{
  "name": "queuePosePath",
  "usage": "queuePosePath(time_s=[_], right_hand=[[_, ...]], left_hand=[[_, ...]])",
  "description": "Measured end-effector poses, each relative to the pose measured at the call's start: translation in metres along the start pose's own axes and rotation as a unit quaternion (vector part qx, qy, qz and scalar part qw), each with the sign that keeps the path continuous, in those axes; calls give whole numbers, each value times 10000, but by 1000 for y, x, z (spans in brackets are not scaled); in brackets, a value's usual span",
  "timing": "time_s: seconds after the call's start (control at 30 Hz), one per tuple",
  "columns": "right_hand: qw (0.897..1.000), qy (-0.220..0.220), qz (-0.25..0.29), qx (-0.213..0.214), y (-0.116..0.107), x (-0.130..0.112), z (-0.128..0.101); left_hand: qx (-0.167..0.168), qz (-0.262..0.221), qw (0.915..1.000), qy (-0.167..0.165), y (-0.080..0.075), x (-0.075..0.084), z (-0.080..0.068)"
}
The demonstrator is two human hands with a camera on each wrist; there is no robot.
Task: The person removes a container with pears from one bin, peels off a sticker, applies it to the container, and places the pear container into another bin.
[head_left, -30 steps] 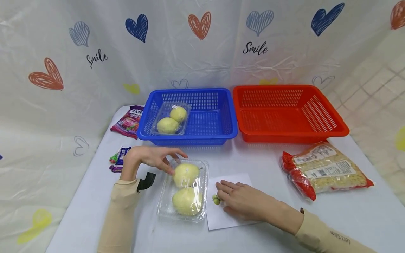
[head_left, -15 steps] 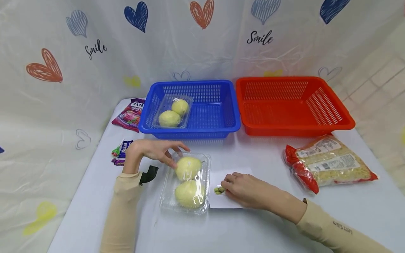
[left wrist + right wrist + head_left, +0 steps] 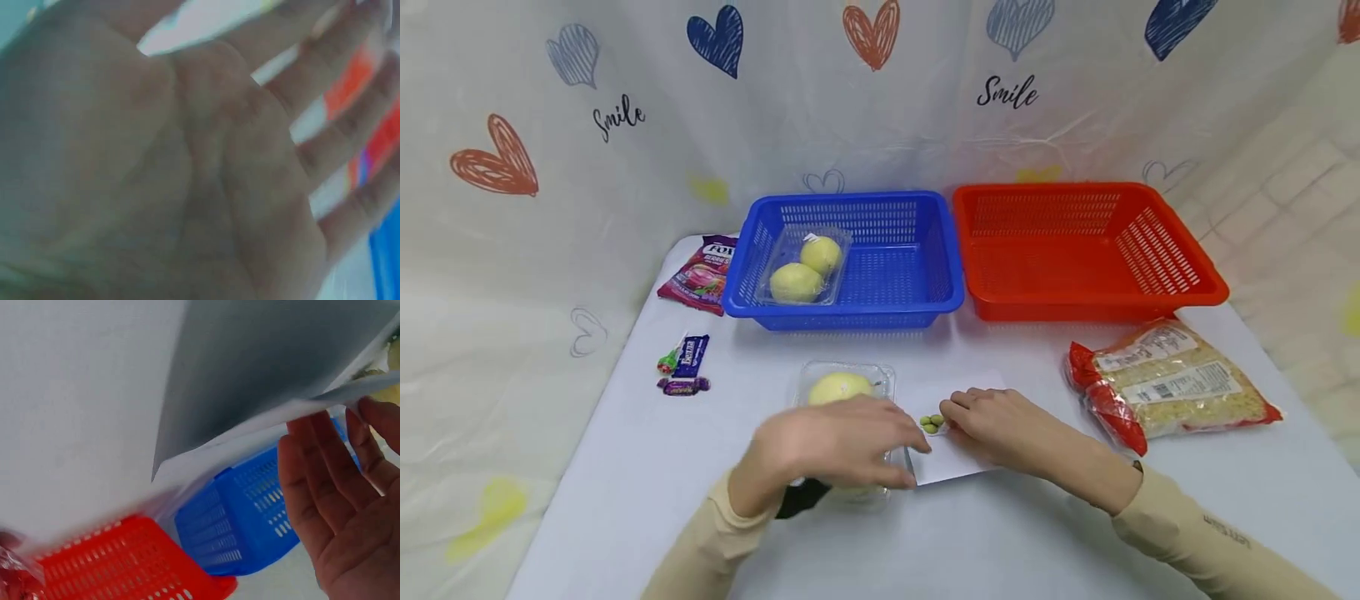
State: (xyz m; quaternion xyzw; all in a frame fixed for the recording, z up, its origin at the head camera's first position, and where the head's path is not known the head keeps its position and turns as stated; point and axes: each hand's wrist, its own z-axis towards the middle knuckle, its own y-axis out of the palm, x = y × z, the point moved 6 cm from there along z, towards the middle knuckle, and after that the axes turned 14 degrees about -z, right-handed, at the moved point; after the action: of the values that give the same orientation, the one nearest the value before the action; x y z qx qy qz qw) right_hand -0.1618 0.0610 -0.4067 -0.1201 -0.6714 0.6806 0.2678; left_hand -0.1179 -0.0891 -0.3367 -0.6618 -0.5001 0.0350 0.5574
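Note:
A white sheet of paper (image 3: 947,463) is partly raised off the table, with several small green olive-like shapes (image 3: 932,424) on it. Whether those are printed or loose I cannot tell. My right hand (image 3: 1011,427) pinches the paper's edge between thumb and fingers, as the right wrist view shows beside the sheet (image 3: 250,422). My left hand (image 3: 842,439), blurred, hovers over a clear plastic clamshell (image 3: 883,379) of pale yellow round fruit (image 3: 838,387). Its fingers are spread and point toward the paper; the left wrist view shows a bare palm (image 3: 206,162).
At the back stand a blue basket (image 3: 842,315) holding another fruit clamshell (image 3: 805,267) and a red basket (image 3: 1097,307). A red-ended bag of pale food (image 3: 1176,392) lies right. Small wrapped sweets (image 3: 688,358) and a purple candy bag (image 3: 700,275) are left.
My left hand has let go of the clamshell's upper left side and moved right and nearer, toward the paper. My right hand has taken the paper's edge and shifted the sheet slightly.

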Motion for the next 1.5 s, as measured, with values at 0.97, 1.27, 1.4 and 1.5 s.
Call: queuePosePath(time_s=[0.97,1.27,1.4,1.5], right_hand=[[9804,1822,741,110,-7,90,-26],[9334,1626,3171,427,-23,70,-14],[9159,1566,3680,349,-28,63,-7],[9072,1547,3899,319,-30,59,-1]], left_hand=[[-325,390,9986,-142,34,22,41],[566,-1777,9788,-843,-44,-91,-32],[219,-2242,9698,-938,-41,-125,-37],[147,-2440,9649,-964,-41,-135,-37]])
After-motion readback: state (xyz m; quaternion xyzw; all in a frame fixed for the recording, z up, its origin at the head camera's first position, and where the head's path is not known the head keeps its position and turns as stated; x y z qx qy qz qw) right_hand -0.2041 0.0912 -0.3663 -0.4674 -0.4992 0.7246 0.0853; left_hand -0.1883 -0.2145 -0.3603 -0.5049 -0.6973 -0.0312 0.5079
